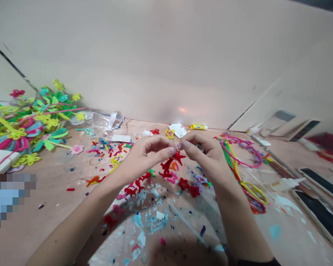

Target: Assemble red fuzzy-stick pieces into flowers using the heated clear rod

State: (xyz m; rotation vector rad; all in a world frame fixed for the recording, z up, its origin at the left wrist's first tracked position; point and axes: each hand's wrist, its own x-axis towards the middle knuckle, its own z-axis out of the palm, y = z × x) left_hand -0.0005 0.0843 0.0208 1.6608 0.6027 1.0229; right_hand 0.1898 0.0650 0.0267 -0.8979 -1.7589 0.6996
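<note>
My left hand and my right hand meet fingertip to fingertip above the middle of the table. Both pinch a small red pipe-cleaner star between thumb and forefinger. Below the hands lie more red pipe-cleaner shapes and a pink one. Small coloured pipe-cleaner scraps are scattered left of my left hand. A bundle of long coloured pipe cleaners lies just right of my right hand.
A heap of finished pipe-cleaner flowers fills the table's left side. Clear plastic bags and a yellow glue stick lie by the wall. Dark phones or tablets rest at the right. Paint flecks cover the table.
</note>
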